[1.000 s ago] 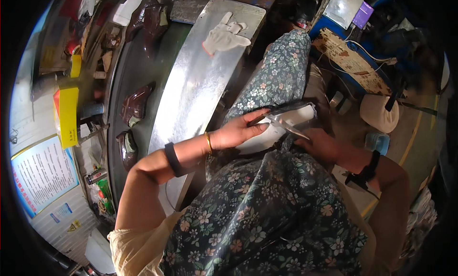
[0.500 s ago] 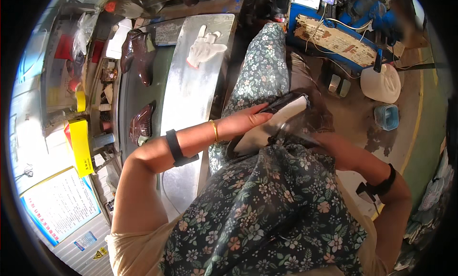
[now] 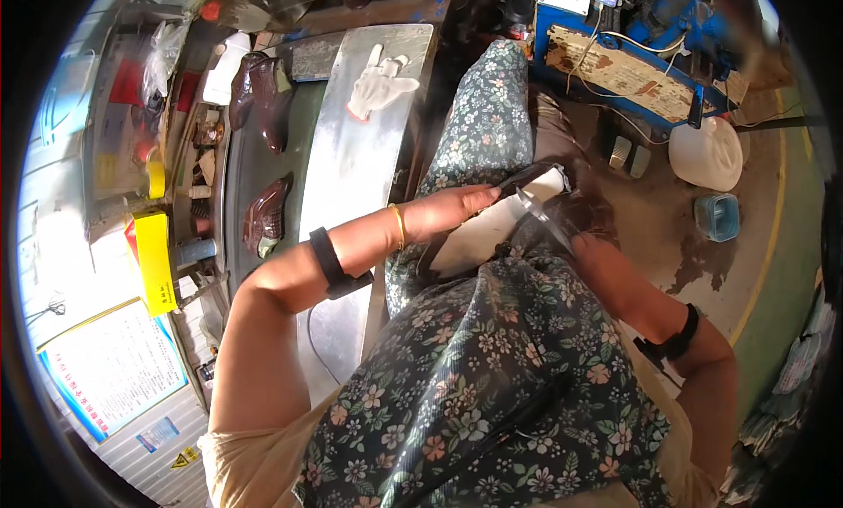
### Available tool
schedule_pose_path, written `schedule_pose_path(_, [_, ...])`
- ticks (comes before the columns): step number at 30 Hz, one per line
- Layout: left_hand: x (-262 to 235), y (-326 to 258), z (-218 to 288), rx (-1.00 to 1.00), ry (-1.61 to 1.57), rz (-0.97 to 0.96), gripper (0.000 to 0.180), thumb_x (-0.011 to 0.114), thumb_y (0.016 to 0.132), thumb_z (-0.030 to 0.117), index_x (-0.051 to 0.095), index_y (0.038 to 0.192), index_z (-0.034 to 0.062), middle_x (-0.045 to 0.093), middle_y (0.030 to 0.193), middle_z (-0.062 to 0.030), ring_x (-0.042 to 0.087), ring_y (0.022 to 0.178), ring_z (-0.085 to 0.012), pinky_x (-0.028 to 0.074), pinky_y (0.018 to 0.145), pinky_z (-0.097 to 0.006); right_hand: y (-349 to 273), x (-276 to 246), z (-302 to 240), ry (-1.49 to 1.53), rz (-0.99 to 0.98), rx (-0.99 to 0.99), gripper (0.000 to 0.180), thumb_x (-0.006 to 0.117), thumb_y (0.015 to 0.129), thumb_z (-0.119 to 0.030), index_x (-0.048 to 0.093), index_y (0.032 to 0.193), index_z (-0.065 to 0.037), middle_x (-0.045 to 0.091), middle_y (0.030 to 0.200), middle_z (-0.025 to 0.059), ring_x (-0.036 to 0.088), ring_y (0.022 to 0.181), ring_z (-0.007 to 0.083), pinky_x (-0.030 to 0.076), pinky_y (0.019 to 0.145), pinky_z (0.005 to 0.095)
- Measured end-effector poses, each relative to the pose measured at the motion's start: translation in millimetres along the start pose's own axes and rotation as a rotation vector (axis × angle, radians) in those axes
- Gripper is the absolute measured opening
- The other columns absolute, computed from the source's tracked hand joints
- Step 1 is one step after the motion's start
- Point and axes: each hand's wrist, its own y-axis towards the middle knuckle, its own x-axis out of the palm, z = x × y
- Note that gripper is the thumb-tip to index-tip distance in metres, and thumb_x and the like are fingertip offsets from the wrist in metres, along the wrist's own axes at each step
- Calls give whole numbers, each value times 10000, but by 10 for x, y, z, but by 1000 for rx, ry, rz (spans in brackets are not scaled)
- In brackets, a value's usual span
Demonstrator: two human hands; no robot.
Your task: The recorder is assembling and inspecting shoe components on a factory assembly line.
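Note:
Across my lap lies a dark shoe [image 3: 481,236], its pale underside facing up. My left hand [image 3: 452,211] is closed on its far side, the thumb along the edge near the toe end. A shiny, narrow metal blade, seemingly a knife [image 3: 546,220], reaches up and leftward from my right hand [image 3: 597,255], which is closed round its lower part. The tip is at the pale underside, just right of my left thumb; whether it touches cannot be made out. My right fingers are partly hidden.
Left of my lap stands a long metal-topped bench [image 3: 351,165] with a white glove [image 3: 383,85] on it. Beyond are brown shoes [image 3: 268,214] on a green surface. On the right floor stand a white jug [image 3: 705,152] and a blue plastic container [image 3: 717,218].
My right hand has moved up and left, bringing the knife from beside the shoe to its pale underside. My left hand keeps its hold, shifted slightly.

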Motion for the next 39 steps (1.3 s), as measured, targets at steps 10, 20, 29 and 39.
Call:
schedule_pose_path(10, [127, -30, -44, 55, 47, 178, 516, 521, 974, 353, 450, 1359, 16, 616, 1174, -66, 572, 1036, -108, 472, 873, -246, 110, -706, -261, 659, 211, -1, 335, 444, 1007, -315, 530, 894, -12, 540, 662, 89, 521, 608, 182, 438, 573, 345])
schedule_pose_path(20, [112, -42, -37, 55, -103, 24, 534, 515, 975, 393, 463, 1327, -5, 626, 1124, -63, 598, 961, -112, 495, 800, -244, 333, -62, 17, 449, 351, 76, 413, 384, 1008, -387, 539, 872, -28, 592, 716, 109, 573, 636, 242, 457, 626, 381])
schedule_pose_path(29, [68, -93, -17, 17, 660, 367, 676, 508, 877, 630, 607, 1136, 13, 674, 965, -172, 647, 917, -285, 486, 799, -359, 503, 70, -69, 437, 100, -45, 433, 345, 1004, -391, 507, 918, 2, 581, 699, 158, 568, 629, 341, 457, 632, 419])
schedule_pose_path(39, [7, -331, -505, 277, 84, 225, 745, 782, 770, 306, 438, 1350, -10, 643, 1070, -70, 604, 995, -173, 457, 901, -298, 666, -412, -287, 266, -288, 59, 446, 363, 1001, -402, 534, 926, 3, 612, 767, 196, 617, 739, 347, 453, 682, 444])
